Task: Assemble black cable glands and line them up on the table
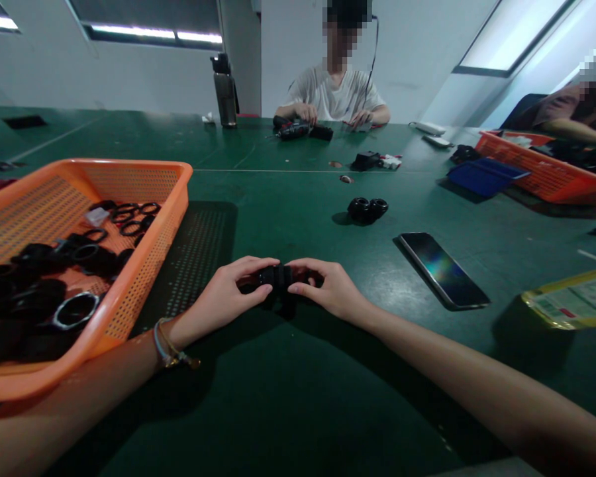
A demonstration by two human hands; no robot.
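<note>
Between my two hands is a black ribbed cylindrical fitting (277,277), just above the green table (288,411). My left hand (233,286) grips its left end between thumb and fingers. On the other end, my right hand (330,288) closes with thumb and fingertips. The fingers cover much of the fitting, so its ends are hidden. Farther back on the table stand two similar black round fittings (367,209), touching each other. To my left, an orange perforated basket (151,278) holds black fittings, several black rings and a silver-rimmed ring (76,310).
A phone (442,268) lies to the right, near a yellow-edged package (573,298). A blue tray (487,176) and another orange basket (551,173) sit back right. Across the table, a person (335,93) handles items near a power drill (293,129). A bottle (224,93) stands far back.
</note>
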